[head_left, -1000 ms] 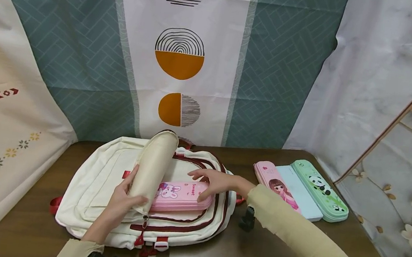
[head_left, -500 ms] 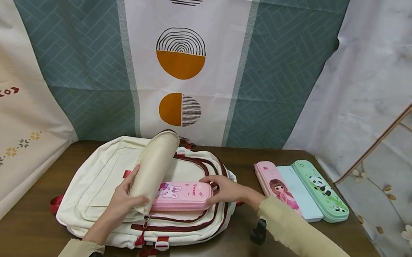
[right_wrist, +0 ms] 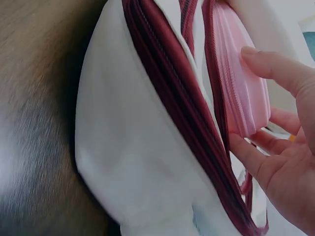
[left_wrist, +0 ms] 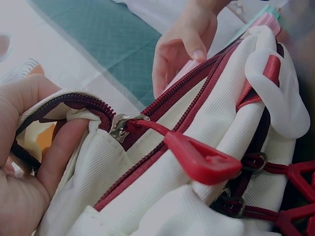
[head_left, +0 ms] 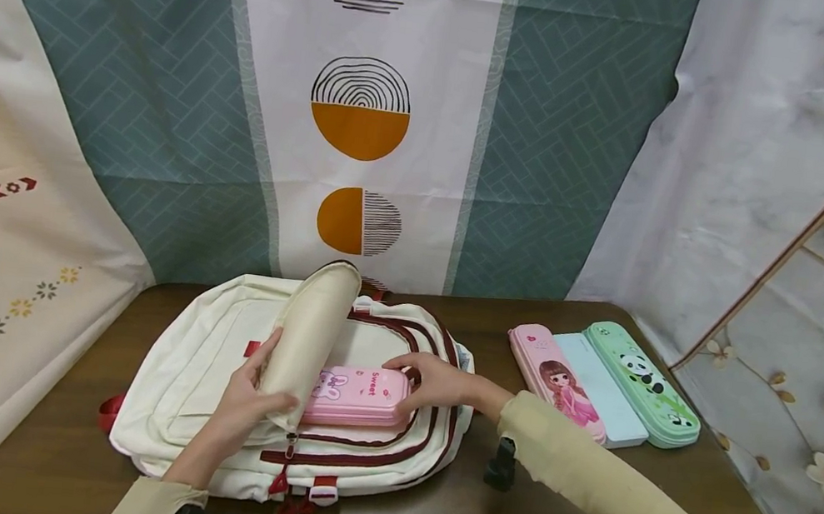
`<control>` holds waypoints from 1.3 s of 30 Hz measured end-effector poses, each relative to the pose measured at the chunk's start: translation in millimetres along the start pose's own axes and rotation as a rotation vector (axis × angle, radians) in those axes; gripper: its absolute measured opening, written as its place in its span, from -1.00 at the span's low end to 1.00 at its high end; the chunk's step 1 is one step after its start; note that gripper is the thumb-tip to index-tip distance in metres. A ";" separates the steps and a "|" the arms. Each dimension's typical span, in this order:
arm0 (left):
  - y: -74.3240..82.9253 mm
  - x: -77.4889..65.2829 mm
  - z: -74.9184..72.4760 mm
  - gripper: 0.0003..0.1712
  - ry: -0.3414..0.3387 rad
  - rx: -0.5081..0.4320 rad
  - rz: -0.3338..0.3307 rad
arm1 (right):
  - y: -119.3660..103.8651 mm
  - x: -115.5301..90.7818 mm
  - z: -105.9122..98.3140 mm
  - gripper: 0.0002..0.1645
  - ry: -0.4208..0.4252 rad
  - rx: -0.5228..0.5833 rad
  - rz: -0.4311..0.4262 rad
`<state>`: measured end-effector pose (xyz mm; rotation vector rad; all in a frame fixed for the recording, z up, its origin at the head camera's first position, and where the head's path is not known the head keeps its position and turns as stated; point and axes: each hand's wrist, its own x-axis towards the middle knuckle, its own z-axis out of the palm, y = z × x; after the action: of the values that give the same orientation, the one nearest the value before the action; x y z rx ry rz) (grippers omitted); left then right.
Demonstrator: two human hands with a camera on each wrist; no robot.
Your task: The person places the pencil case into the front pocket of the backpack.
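Note:
A cream backpack [head_left: 209, 353] with dark red zips lies flat on the table. My left hand [head_left: 244, 394] holds back its unzipped front pocket flap [head_left: 312, 334]; in the left wrist view, thumb and fingers pinch the flap's zipped edge [left_wrist: 69, 101] beside the metal slider. A pink pencil case [head_left: 355, 398] with a rabbit and the word "Sweet" lies partly inside the pocket, its left end hidden under the flap. My right hand [head_left: 437, 381] grips the case's right end. In the right wrist view, the thumb presses one side of the pink case [right_wrist: 238, 73] and fingers touch its end.
To the right on the brown table [head_left: 430, 510] lie a pink pencil case with a girl on it [head_left: 557, 381], a pale blue case [head_left: 601, 390] and a green panda case [head_left: 640, 381], side by side. Patterned cloths [head_left: 560, 139] hang behind and at both sides.
The pink rabbit case has slid left, deeper under the flap, with my right hand following it after shifting slightly right. My left hand stays on the flap.

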<state>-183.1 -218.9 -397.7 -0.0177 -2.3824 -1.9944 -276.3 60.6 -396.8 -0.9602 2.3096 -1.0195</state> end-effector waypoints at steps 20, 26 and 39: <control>-4.7 -1.4 1.7 0.12 -0.028 -0.042 0.009 | -16.1 38.9 26.2 -0.23 0.029 0.017 -0.010; -6.7 -1.9 0.7 0.13 -0.029 -0.046 0.016 | -17.0 44.6 31.2 -0.24 0.033 0.062 -0.022; -8.9 0.3 1.9 0.13 -0.034 -0.044 0.027 | -26.5 45.5 43.2 -0.13 0.076 -0.036 -0.040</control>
<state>-183.7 -218.6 -406.8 -0.0848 -2.3451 -2.0503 -268.6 -6.0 -408.8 -1.0013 2.3876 -1.0505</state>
